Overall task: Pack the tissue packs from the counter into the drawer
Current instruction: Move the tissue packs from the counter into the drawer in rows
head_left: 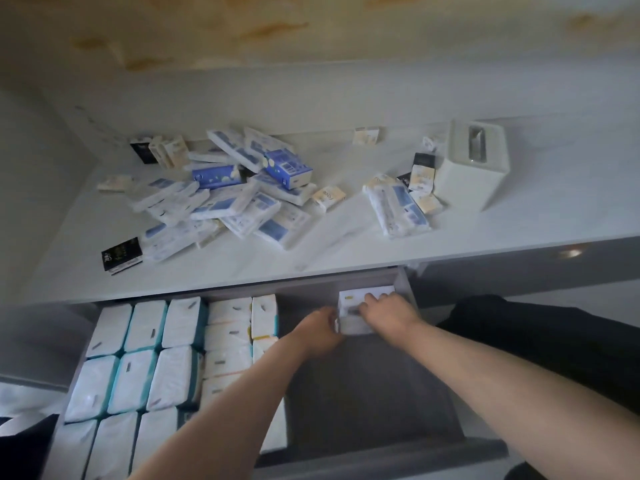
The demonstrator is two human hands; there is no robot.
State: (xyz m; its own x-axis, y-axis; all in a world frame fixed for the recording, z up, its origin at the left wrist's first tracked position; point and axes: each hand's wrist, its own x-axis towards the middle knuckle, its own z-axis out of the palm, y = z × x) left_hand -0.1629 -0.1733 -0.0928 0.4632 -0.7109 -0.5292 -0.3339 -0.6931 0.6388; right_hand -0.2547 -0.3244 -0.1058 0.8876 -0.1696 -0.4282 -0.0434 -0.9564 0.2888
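Observation:
The grey drawer (363, 393) stands pulled out below the white counter (346, 244). Rows of white tissue packs (138, 358) fill its left half. In the drawer's back right corner sits a white tissue pack (353, 301) with small yellow marks. My left hand (320, 329) grips its left edge and my right hand (388, 311) holds its top, fingers curled over it. On the counter lies a loose heap of blue-and-white tissue packs (235, 199), and a smaller group (398, 206) lies further right.
A white tissue box holder (474, 161) stands at the counter's right. A black pack (121, 254) lies near the counter's front left edge. The drawer's right half is bare grey floor. Dark clothing (536, 337) shows to the right of the drawer.

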